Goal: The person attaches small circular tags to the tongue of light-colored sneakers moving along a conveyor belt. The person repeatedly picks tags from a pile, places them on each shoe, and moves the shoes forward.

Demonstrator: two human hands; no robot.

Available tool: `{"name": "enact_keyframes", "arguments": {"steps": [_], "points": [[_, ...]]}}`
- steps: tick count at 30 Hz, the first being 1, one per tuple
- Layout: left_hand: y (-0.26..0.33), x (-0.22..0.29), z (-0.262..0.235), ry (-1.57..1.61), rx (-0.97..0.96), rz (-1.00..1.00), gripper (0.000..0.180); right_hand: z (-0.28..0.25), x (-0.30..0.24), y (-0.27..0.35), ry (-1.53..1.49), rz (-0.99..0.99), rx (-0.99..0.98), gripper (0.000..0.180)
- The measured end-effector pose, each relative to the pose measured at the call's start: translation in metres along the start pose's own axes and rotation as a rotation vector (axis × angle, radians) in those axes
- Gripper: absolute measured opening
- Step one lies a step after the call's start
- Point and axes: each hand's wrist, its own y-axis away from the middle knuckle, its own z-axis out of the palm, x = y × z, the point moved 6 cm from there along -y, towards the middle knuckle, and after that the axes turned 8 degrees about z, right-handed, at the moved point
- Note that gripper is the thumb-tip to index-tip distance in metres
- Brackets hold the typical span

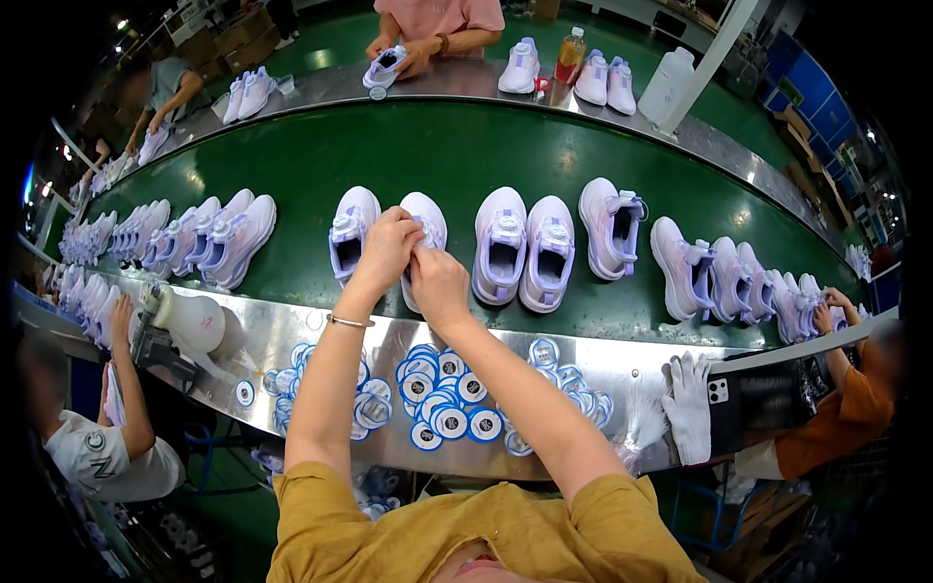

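Both my hands meet over the upper of a white and lilac sneaker (pixel 423 205) standing on the green conveyor belt (pixel 321 146). The fingertips of my left hand (pixel 391 243) are pinched together at the sneaker's tongue area. My right hand (pixel 439 288) is closed too, its fingers touching the same spot from the near side. Whatever they pinch is hidden between the fingers, and the hands cover most of the shoe's opening. Just left stands a matching sneaker (pixel 356 208) with a round dial on its tongue. A pair of sneakers (pixel 502 222) stands to the right.
Round blue-edged tags (pixel 449 422) lie in piles on the metal ledge (pixel 398 337). A white glove (pixel 688 413) and a phone (pixel 718 391) are at right, a white jug (pixel 194 321) at left. More sneakers (pixel 238 238) line the belt. Opposite, a co-worker (pixel 442 19) handles another shoe.
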Motion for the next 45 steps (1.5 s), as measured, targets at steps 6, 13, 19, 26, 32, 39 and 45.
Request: {"name": "enact_keyframes", "arguments": {"steps": [6, 13, 19, 26, 32, 39, 45], "points": [[-0.004, -0.003, -0.003, 0.055, -0.064, -0.102, 0.018, 0.003, -0.001, 0.0, 0.001, -0.006, 0.023, 0.008], [-0.017, -0.011, -0.007, -0.02, -0.264, -0.082, 0.022, 0.008, -0.009, 0.001, 0.046, -0.022, 0.043, 0.005], [-0.025, -0.011, -0.011, -0.264, -0.301, -0.253, 0.025, 0.012, -0.008, 0.002, 0.069, -0.021, 0.066, 0.004], [-0.026, -0.024, -0.016, -0.046, -0.337, -0.15, 0.038, 0.015, -0.015, 0.003, 0.074, -0.056, 0.053, 0.004], [-0.027, -0.009, -0.016, -0.349, -0.336, -0.282, 0.031, 0.017, -0.016, 0.001, 0.063, -0.055, 0.04, 0.004], [-0.017, -0.035, -0.022, -0.016, -0.237, -0.133, 0.028, 0.023, -0.02, 0.002, 0.06, -0.043, 0.044, 0.002], [-0.022, -0.029, -0.025, -0.164, -0.322, -0.225, 0.03, 0.025, -0.022, 0.0, 0.063, -0.031, 0.035, 0.003]]}}
